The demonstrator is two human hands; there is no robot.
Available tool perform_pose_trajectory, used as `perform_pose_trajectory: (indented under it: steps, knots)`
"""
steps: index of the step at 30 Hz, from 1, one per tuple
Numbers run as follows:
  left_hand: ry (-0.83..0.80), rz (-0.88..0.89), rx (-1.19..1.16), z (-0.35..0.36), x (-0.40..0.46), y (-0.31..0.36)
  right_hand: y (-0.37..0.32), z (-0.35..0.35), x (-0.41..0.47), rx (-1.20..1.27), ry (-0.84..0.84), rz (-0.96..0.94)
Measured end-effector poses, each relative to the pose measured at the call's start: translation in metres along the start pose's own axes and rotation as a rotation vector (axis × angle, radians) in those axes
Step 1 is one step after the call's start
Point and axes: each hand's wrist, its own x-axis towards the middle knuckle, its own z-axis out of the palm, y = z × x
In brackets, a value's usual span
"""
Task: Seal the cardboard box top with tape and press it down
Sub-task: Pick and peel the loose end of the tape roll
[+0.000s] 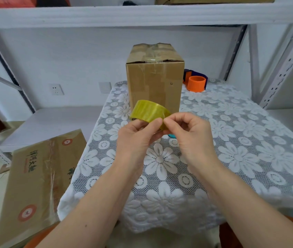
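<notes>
Both hands were closed on the roll of yellowish packing tape (149,110), which was held above the lace-covered table (249,133). Support was given by the left hand (138,135), curled around the roll's near left side from below. On the roll's near right edge, the thumb and forefinger of the right hand (188,131) were pinched together, apparently on the free end of the tape, though the end itself could not be made out. A small teal object (171,136) was partly seen under the hands; it could not be identified.

The cardboard box (154,83) was found standing upright directly beyond the grip, near it but not touched, with the roll overlapping its lower front face in the view. Its top lay well above and beyond the roll. Clear tape was already noted along the middle seam of the top, that seam running away from the grip, front to back.

Judgement: neither hand was markedly nearer the box, which was centred ahead of both. For the next move, the strip would need to be drawn out and carried up and forward to the top, along the seam axis. An orange and purple tape dispenser (195,81) was seen beyond and to the right of the grip, behind the box.
</notes>
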Motion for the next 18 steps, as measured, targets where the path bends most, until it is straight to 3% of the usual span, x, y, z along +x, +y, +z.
perform_pose_trajectory:
  steps: [6, 14, 18]
  knots:
    - [0.032, -0.028, -0.007, -0.0021, 0.0024, -0.0013, 0.0001, 0.0014, -0.0011, -0.060, -0.059, -0.020]
    - [0.034, 0.108, 0.171, 0.0019, -0.0028, -0.0011, -0.0045, -0.0035, -0.0014, 0.059, -0.004, 0.049]
    - [0.045, 0.159, 0.264, 0.0027, -0.0047, -0.0028, -0.0056, -0.0050, -0.0010, 0.006, -0.017, 0.039]
